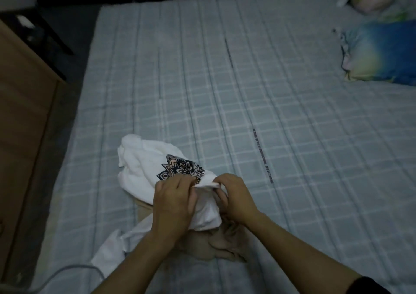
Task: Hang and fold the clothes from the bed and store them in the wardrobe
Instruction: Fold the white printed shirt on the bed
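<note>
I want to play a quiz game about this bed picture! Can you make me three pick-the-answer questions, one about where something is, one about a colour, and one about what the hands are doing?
1. Where is the blue and yellow pillow?
A. at the far right of the checked bed cover
B. on the floor
C. under the hands

2. What colour is the crumpled cotton T-shirt with the dark flower print?
A. red
B. white
C. black

3. What are the hands doing?
A. resting flat
B. pointing
C. both pinching the T-shirt's edge

Answers:
1 A, it lies by the cover's right edge.
2 B, the cloth is white around the print.
3 C, left hand and right hand each have a grip on the fabric.
</note>
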`<action>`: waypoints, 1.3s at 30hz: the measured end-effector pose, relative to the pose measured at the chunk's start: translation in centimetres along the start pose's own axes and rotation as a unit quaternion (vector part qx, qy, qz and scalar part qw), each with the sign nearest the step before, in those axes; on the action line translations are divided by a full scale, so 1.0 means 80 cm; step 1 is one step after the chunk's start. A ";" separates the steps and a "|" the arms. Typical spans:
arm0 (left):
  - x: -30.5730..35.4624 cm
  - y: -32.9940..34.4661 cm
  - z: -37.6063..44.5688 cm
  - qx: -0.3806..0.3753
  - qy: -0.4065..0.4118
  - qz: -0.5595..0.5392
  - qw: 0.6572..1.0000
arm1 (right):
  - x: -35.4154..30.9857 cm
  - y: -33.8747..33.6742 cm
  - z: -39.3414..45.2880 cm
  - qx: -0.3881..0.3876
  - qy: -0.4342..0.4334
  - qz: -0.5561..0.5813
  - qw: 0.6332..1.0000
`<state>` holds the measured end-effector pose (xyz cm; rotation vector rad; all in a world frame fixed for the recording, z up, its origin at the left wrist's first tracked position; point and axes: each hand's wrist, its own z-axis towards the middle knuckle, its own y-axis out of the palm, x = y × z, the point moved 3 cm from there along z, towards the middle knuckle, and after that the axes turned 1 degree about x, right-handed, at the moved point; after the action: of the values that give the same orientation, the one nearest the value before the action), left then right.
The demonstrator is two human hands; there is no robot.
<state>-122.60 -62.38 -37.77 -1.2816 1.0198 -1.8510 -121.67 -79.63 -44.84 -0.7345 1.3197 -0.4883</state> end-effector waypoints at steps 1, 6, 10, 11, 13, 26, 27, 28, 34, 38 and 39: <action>0.005 -0.023 0.008 0.018 -0.006 -0.009 1.000 | -0.017 -0.016 0.009 0.011 -0.008 0.011 1.000; 0.035 -0.135 0.042 0.120 -0.028 -0.062 0.990 | -0.113 -0.109 0.044 0.046 -0.026 0.063 0.997; 0.064 -0.211 0.060 0.174 -0.044 -0.111 0.977 | -0.185 -0.181 0.051 0.083 -0.064 0.074 0.992; 0.071 -0.228 0.063 0.187 -0.037 -0.120 0.974 | -0.201 -0.199 0.051 0.096 -0.076 0.076 0.990; 0.084 -0.260 0.069 0.209 -0.009 -0.124 0.970 | -0.230 -0.234 0.049 0.128 -0.098 0.073 0.984; 0.177 -0.377 0.091 0.272 0.156 -0.161 0.936 | -0.360 -0.417 -0.017 0.218 -0.125 0.028 0.967; 0.186 -0.383 0.093 0.277 0.162 -0.163 0.933 | -0.365 -0.429 -0.021 0.222 -0.123 0.035 0.967; 0.196 -0.388 0.094 0.282 0.167 -0.165 0.930 | -0.368 -0.441 -0.024 0.227 -0.122 0.043 0.965; 0.249 -0.397 0.089 0.282 0.172 -0.145 0.933 | -0.373 -0.488 -0.032 0.236 -0.118 0.051 0.963; 0.284 -0.381 0.068 0.292 0.204 -0.080 0.931 | -0.361 -0.499 -0.033 0.239 -0.115 0.037 0.964; 0.297 -0.378 0.062 0.292 0.234 -0.062 0.925 | -0.358 -0.499 -0.032 0.233 -0.113 0.046 0.965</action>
<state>-127.63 -69.11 0.05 -0.5694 0.5287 -2.3840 -126.62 -87.55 3.50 -0.3228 0.9682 -0.5936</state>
